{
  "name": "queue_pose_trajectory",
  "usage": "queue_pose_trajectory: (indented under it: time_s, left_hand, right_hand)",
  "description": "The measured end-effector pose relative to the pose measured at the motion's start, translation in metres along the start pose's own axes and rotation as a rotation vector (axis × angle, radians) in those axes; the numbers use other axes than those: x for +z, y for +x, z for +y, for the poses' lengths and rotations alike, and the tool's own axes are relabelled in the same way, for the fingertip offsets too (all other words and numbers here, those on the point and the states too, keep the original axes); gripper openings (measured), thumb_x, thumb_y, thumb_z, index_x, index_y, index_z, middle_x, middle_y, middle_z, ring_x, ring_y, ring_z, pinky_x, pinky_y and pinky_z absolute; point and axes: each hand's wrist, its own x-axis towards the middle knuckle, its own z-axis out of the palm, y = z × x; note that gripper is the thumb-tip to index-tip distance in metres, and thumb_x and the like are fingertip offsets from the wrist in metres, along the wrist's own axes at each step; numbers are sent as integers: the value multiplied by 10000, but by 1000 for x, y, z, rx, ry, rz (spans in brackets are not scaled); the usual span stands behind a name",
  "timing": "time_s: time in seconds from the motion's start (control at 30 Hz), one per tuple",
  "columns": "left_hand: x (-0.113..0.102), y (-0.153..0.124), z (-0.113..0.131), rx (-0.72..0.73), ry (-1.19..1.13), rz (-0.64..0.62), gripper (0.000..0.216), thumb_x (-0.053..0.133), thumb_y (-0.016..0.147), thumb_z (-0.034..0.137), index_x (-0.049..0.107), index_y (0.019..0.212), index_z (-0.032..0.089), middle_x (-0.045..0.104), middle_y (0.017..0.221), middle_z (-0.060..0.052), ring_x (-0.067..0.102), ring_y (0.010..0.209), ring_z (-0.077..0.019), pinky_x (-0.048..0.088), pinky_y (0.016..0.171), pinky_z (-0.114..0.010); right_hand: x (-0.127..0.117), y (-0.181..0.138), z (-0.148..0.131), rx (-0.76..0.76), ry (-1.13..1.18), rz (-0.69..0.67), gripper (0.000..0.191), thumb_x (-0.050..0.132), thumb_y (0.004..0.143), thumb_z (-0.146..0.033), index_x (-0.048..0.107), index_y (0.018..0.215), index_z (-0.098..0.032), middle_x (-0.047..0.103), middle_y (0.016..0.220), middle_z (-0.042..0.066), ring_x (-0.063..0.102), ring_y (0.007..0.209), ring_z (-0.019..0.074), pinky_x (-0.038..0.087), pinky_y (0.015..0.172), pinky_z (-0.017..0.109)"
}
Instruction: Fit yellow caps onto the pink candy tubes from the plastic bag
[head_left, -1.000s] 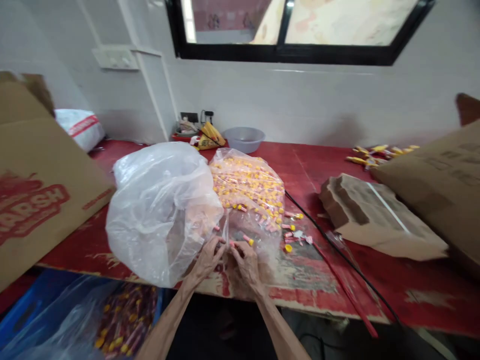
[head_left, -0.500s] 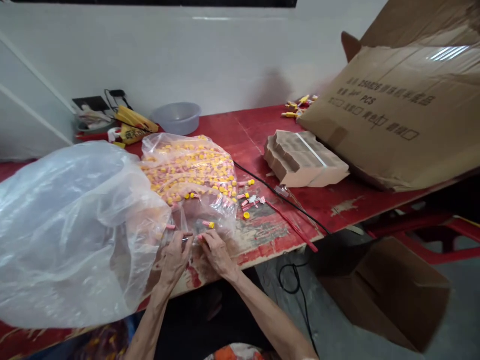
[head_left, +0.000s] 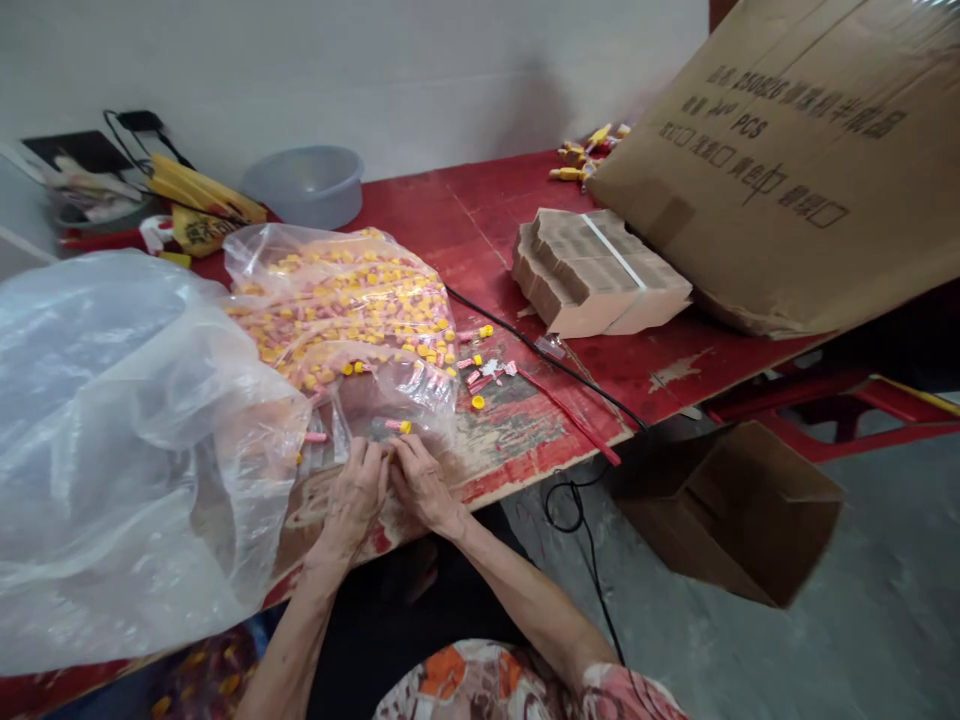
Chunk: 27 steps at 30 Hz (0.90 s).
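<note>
My left hand [head_left: 361,492] and my right hand [head_left: 421,482] meet at the table's front edge, fingers closed in a pinch. Between the fingertips shows a yellow bit of a small piece [head_left: 390,452], mostly hidden by the fingers. Just beyond them, on clear plastic, rests a pink tube with a yellow cap [head_left: 398,426]. A clear plastic bag [head_left: 352,310] full of such pink and yellow pieces spreads behind my hands. Another pink piece [head_left: 316,437] lies left of my fingers, beside a large, puffed-up translucent bag [head_left: 142,430].
Loose pieces, including a yellow cap [head_left: 478,402], lie to the right near a black cable [head_left: 540,350] and a red strip [head_left: 574,418]. Strapped cardboard [head_left: 607,270], a large carton [head_left: 772,190] and a plastic basin [head_left: 307,190] stand further back. An open box [head_left: 727,510] sits on the floor.
My fingertips have drawn closer together. The pink piece at my right fingers and the metallic glint at my left are now hidden, and a yellow bit shows. The view has shifted.
</note>
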Motion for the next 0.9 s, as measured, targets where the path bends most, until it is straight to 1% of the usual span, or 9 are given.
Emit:
queue_pose_trajectory:
  time_s: [0.07,0.17,0.3,0.4,0.5,0.63,0.73,0.83,0.9]
  left_hand:
    - [3,5,-2,-8,12,-32,170,455,1022,227,568,896,224,587,923,-59,578,733,-207,427,619,-303]
    - [2,16,-13,-41,-47,-74,123,498,1015,220,543,901,229,582,938,-51,590,789,-208,465,683,-303]
    - [-2,25,-26,-27,-111,-217,97,518,995,158,538,929,226,583,958,-41,603,876,-201,512,817,-317]
    - [1,25,-22,7,-42,-306,90,509,1004,155,571,1031,215,592,1058,-59,602,907,-201,513,821,-314]
    - [6,26,-15,61,-32,-340,201,520,971,120,586,1137,214,595,1117,-74,621,970,-214,517,836,-312]
    - [4,32,-20,96,-242,-278,156,547,946,143,596,1074,217,623,1030,-50,635,923,-205,539,853,-327]
    - [-1,25,-28,-63,-373,-203,201,618,937,222,585,1135,215,645,974,-10,630,809,-169,544,782,-304]
    - [-1,11,-28,-183,-338,-57,272,649,942,267,565,1197,220,657,1007,-10,636,790,-159,536,763,-298]
    - [2,3,-25,-131,-274,-16,181,614,960,239,571,1135,218,650,1018,-29,645,833,-170,530,795,-308]
  right_hand:
    - [2,0,4,3,51,17,434,455,1053,-127,580,1456,-230,650,1322,128,642,1268,235,574,1111,398]
    - [0,0,6,51,145,62,409,459,1054,-158,628,1421,-221,662,1354,141,632,1313,250,553,1149,423]
    - [-7,-2,8,169,234,131,333,467,1051,-191,722,1262,-229,731,1254,105,680,1203,233,553,1118,411]
    - [-12,-6,11,224,240,210,320,464,1035,-205,742,1194,-213,762,1182,99,696,1138,228,559,1068,397]
    - [-16,-9,11,276,253,249,338,430,1045,-236,727,1204,-206,774,1159,93,712,1047,215,573,1003,376]
    - [-17,-9,8,321,251,257,366,389,1070,-278,687,1266,-195,770,1093,87,712,942,207,579,930,351]
    - [-15,-8,6,320,244,281,368,377,1085,-302,676,1276,-205,759,1088,83,705,928,212,580,915,355]
    - [-15,-10,5,319,269,268,369,369,1094,-307,682,1269,-221,755,1035,60,700,887,202,580,901,339]
    - [-16,-11,4,318,279,242,371,367,1099,-311,686,1267,-225,752,988,47,700,868,199,577,895,329]
